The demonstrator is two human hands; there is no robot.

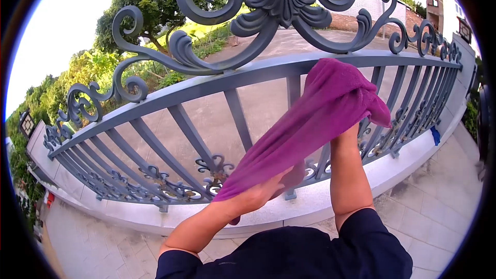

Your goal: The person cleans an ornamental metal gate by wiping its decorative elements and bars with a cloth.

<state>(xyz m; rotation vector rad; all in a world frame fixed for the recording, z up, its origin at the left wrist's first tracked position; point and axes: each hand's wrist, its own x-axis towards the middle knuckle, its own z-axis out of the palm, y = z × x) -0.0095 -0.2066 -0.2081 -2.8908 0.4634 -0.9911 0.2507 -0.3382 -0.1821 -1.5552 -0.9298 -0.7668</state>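
A purple towel [310, 119] stretches slantwise between my two hands, in front of the grey metal fence. Low on the left, my left hand [261, 192] is closed around the towel's lower end, its fingers slightly blurred. My right hand [349, 130] is raised under the towel's bunched upper end, which it holds up; cloth covers its fingers. That upper end overlaps the fence's top rail [268, 67] in view; whether it presses on the rail I cannot tell. Behind the cloth stand upright bars [238, 116].
Scrolled ironwork [222, 64] rises above the rail. The fence stands on a pale stone ledge [315, 201], which curves away on both sides. A blue cloth-like item [435, 136] lies on the ledge at right. Paving tiles [439, 196] cover the ground on my side.
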